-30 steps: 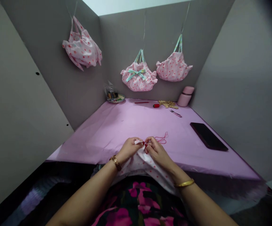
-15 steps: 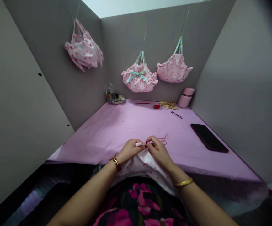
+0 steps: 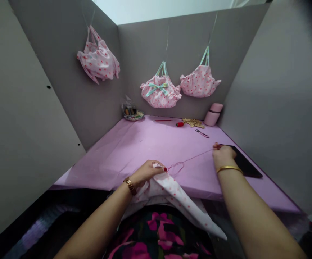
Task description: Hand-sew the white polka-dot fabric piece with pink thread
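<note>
White fabric with red dots (image 3: 176, 190) hangs over my lap at the table's front edge. My left hand (image 3: 149, 172) pinches its upper edge between thumb and fingers. A pink-red thread (image 3: 196, 157) runs from the cloth by my left thumb out to the right, with a loose loop near the cloth. Out over the table's right side, my right hand (image 3: 224, 154) has its fingers closed at the far end of this thread. Whether a needle is in those fingers is too small to tell. Behind the right hand lies a black phone-like slab (image 3: 246, 163), partly covered by it.
Thread snips (image 3: 202, 133), a red thread spool (image 3: 180, 124), a tan beaded piece (image 3: 193, 123), a red pen-like stick (image 3: 162, 120) and a pink flask (image 3: 213, 114) lie or stand at the back. A small basket (image 3: 134, 116) sits back left. Dotted cloth bags (image 3: 161, 95) hang on grey partitions.
My right hand has moved from beside the left hand out to the right, drawing the thread into a long line. My left hand keeps its hold, and a fabric end now hangs lower right.
</note>
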`<state>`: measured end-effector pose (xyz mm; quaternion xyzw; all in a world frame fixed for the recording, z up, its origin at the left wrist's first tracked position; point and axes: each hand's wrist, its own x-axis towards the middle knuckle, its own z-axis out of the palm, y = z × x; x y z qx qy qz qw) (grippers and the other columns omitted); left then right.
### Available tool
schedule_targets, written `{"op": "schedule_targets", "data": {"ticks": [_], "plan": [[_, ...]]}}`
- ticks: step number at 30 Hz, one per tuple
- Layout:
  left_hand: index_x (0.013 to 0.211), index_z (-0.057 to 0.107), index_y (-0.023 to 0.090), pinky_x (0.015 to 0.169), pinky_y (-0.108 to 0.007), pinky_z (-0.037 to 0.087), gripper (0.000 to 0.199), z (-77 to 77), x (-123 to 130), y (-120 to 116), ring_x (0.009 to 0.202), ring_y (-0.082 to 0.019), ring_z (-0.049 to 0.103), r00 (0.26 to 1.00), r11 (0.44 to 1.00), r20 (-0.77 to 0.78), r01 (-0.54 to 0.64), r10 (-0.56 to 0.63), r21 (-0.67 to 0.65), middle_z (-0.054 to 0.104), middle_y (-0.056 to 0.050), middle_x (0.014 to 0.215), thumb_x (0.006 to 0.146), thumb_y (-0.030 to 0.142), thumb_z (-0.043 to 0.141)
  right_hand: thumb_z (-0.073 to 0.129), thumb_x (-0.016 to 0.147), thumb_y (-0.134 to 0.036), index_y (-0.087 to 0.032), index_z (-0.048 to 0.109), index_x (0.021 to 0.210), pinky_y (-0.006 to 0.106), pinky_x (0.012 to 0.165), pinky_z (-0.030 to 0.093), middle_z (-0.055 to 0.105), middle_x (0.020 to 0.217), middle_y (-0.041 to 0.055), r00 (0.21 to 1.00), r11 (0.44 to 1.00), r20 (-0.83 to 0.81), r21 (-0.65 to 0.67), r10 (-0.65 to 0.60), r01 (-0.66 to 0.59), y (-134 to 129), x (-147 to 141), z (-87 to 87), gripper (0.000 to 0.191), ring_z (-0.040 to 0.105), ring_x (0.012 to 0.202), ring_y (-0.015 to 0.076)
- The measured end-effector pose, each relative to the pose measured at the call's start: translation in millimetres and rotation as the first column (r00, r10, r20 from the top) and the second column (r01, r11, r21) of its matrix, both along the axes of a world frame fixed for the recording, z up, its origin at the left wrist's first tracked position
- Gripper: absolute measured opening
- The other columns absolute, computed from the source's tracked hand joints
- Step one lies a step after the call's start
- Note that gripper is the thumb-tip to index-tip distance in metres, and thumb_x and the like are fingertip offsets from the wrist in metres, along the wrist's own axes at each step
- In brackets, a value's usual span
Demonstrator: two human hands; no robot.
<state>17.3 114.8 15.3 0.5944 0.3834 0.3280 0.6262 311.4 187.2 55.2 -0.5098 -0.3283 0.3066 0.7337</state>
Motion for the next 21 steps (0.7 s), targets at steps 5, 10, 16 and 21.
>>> {"op": "schedule_targets", "data": {"ticks": [5,10,16,21], "plan": [[0.069,0.064,0.013,0.056,-0.022,0.036,0.015,-1.1,0,1,0.054,-0.010,0.050,1.000,0.999,0.017,-0.017,0.017,-0.029,0.059,0.001,0.059,0.065,0.028,0.066,0.048,0.089,-0.030,-0.013,0.055,0.095,0.017,0.044,0.039,0.055,0.075,-0.0007,0.990,0.996,0.111,-0.029,0.090,-0.087,-13,-33,-18.4,0.020,0.047,0.050,0.0050],[0.071,0.064,0.013,0.056,-0.022,0.034,0.016,-4.5,-1,3,0.055,-0.009,0.048,0.999,0.999,0.028,-0.030,0.031,-0.023,0.058,0.002,0.059,0.065,0.028,0.066,0.073,0.061,-0.025,-0.013,0.066,0.073,0.017,0.042,0.035,0.059,0.062,-0.0010,0.729,0.772,0.254,-0.239,0.635,-0.589,-48,-92,-38.1,0.019,0.045,0.047,0.0060],[0.071,0.064,0.013,0.055,-0.022,0.032,0.014,-0.5,-1,1,0.055,-0.009,0.046,0.999,1.000,0.044,-0.015,0.016,-0.017,0.057,0.002,0.060,0.066,0.026,0.065,0.073,0.058,-0.026,-0.012,0.065,0.061,0.019,0.046,0.035,0.056,0.053,-0.0015,0.532,0.589,0.255,-0.344,0.808,-0.731,-63,-103,-39.2,0.017,0.046,0.048,0.0076],[0.069,0.063,0.013,0.054,-0.022,0.033,0.014,-2.1,0,0,0.052,-0.009,0.046,0.998,0.999,0.056,-0.025,0.027,-0.038,0.056,0.002,0.058,0.066,0.027,0.065,0.067,0.068,-0.038,-0.014,0.057,0.068,0.018,0.040,0.029,0.044,0.051,-0.0066,0.811,0.845,0.240,-0.179,0.533,-0.503,-45,-91,-51.6,0.026,0.037,0.042,0.0053]]}}
